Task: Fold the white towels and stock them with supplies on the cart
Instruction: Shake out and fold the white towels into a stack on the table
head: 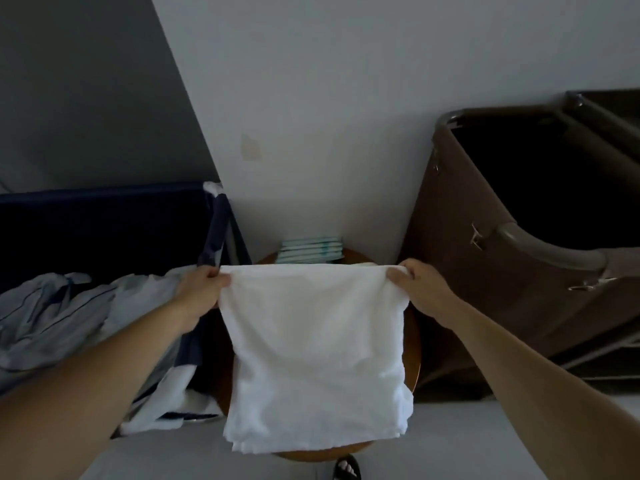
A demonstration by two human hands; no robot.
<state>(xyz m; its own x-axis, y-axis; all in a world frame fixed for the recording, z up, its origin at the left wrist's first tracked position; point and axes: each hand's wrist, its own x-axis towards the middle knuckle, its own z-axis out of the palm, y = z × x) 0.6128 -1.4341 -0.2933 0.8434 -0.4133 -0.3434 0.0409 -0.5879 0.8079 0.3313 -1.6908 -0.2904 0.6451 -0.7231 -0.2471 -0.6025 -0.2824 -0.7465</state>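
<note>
A white towel hangs in the air in front of me, stretched flat by its top edge. My left hand pinches the top left corner and my right hand pinches the top right corner. The towel seems doubled over, with layered edges at its bottom. It hangs over a round wooden table, hiding most of the tabletop. A small stack of white and pale green packets lies at the far side of the table, against the wall.
A dark blue fabric cart stands at the left, with blue-striped linen heaped over its near rim. A brown fabric cart with a grey frame stands at the right. A sandalled foot shows at the bottom.
</note>
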